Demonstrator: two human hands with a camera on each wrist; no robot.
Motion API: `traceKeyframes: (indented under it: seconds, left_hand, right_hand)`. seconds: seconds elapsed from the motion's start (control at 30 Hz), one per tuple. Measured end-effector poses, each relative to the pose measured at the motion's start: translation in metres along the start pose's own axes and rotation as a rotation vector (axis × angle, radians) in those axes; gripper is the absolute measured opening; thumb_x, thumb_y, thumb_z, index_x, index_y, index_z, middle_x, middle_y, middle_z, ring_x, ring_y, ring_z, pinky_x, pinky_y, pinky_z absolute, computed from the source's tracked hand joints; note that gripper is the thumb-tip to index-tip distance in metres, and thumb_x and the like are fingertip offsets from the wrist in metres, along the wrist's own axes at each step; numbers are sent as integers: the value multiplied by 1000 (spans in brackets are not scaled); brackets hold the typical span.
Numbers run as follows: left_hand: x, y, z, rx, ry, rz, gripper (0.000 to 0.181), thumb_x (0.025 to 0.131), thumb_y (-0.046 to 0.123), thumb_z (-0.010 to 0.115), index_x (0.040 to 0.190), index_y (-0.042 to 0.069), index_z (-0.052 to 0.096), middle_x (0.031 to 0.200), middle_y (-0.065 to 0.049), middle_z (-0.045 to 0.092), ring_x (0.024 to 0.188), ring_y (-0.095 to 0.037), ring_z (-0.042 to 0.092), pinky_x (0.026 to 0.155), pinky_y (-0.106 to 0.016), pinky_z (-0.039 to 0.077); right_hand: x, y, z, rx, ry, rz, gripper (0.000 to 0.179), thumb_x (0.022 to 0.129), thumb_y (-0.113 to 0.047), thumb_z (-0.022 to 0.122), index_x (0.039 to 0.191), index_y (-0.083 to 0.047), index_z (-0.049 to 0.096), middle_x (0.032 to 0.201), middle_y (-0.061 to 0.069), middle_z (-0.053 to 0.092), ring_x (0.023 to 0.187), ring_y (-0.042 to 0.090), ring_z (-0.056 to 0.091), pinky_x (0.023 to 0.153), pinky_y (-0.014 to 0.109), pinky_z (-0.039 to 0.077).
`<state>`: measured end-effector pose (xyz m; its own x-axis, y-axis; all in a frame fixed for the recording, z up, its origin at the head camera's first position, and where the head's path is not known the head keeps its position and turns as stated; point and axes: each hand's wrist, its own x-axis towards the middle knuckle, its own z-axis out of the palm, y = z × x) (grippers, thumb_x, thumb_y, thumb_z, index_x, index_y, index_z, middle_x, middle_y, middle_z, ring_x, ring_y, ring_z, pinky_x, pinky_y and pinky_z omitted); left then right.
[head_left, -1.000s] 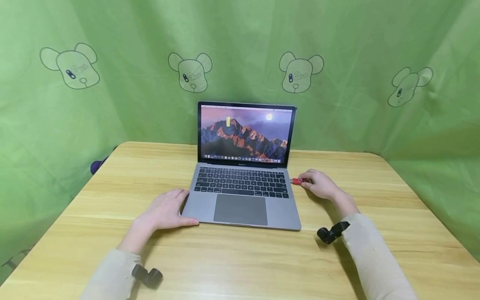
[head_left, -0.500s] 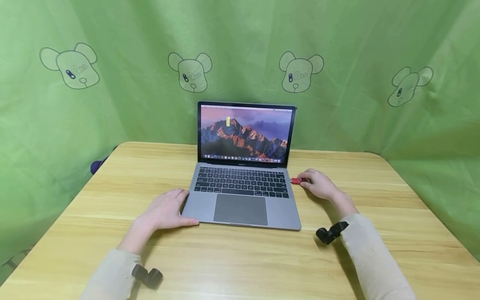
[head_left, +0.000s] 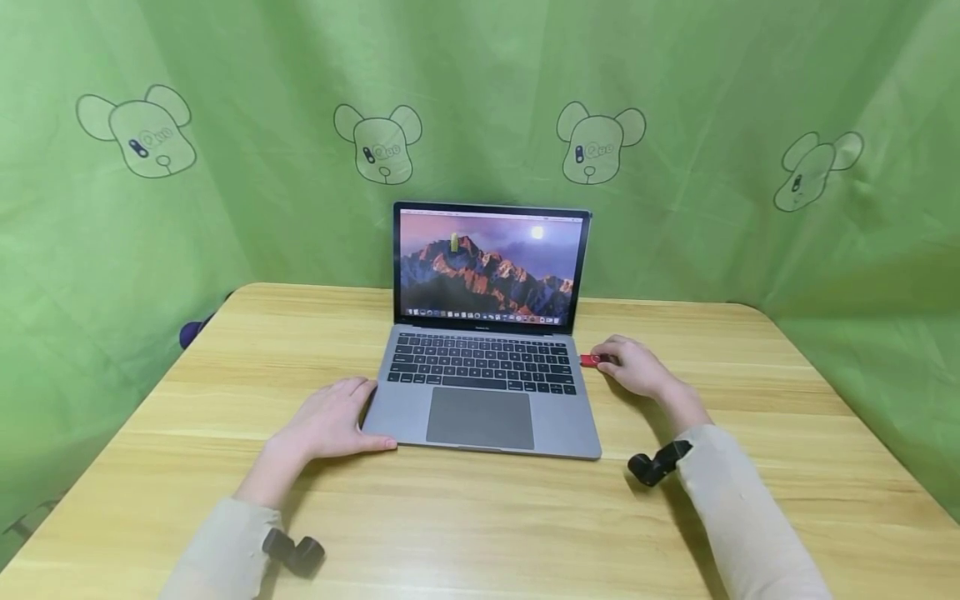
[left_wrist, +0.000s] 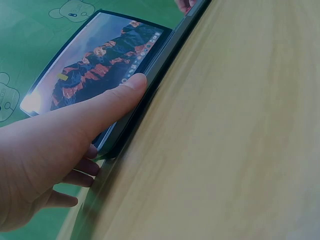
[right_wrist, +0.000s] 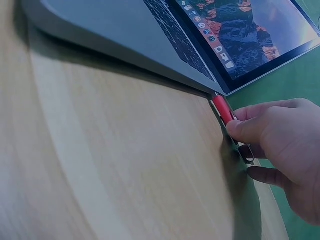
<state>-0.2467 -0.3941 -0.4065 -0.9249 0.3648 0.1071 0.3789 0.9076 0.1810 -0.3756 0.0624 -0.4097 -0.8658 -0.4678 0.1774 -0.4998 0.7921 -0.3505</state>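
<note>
A grey laptop [head_left: 480,418] stands unfolded on the wooden table, its screen lit with a mountain picture. At its front left corner, my left hand [head_left: 330,422] holds it, thumb along the front edge and fingers by the left side. My right hand [head_left: 636,367] pinches a red USB flash drive [right_wrist: 223,108] between thumb and index finger at the laptop's right side, near the hinge. The drive's metal end meets the laptop's side; only a short bit of metal shows in the right wrist view. How deep it sits is hidden. A metal loop [right_wrist: 250,159] hangs behind the drive.
The wooden table [head_left: 480,517] has rounded back corners. Behind it hangs a green curtain [head_left: 480,67] with printed bear heads. Something dark purple [head_left: 191,333] shows past the table's left edge. Both sleeves carry a black wrist camera [head_left: 660,462].
My right hand has moved slightly left with the flash drive, and less of its metal end shows beside the laptop. The left hand and laptop keep their places.
</note>
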Motion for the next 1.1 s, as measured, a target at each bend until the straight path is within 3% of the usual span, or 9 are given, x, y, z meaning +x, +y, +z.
traceKeyframes:
  seconds: [0.77,1.1]
  left_hand:
    - [2,1,0,-3,-8,4,109,67,78,55,135,-5,41,132,-22,48,121,-38,44,100,-52,36]
    - [1,-1,2,-4,-9,1,109,67,79,55,135,-5,41,132,-21,48,121,-37,45,100,-52,36]
  right_hand:
    - [-1,-2,3,59,4,62,24,88,-3,58,110,7,62,103,20,58,98,38,53,91,55,40]
    - [-5,1,5,64,19,44,34,85,0,60,117,11,55,108,26,56,100,40,52,93,55,39]
